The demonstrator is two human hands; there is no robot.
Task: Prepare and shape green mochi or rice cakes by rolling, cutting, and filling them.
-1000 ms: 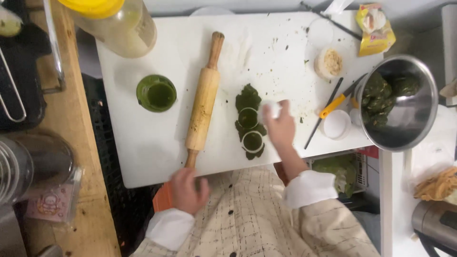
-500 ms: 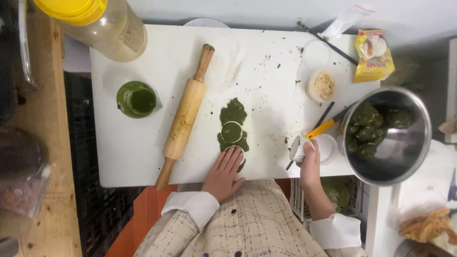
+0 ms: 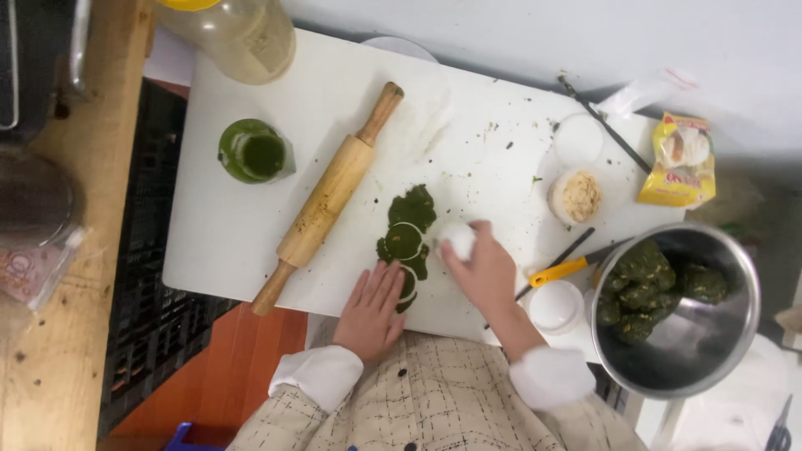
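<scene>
Since half a sec ago your right hand (image 3: 484,271) has come back w/ the small white round cutter (image 3: 457,240), fingers clamped on it, beside the green dough sheet (image 3: 407,236) mid-surface, while your left hand (image 3: 373,311) lies flat, fingers spread, on the dough's near edge.

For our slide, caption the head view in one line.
Left hand flat beside rolled green dough; right hand holds a round white cutter over it.
</scene>
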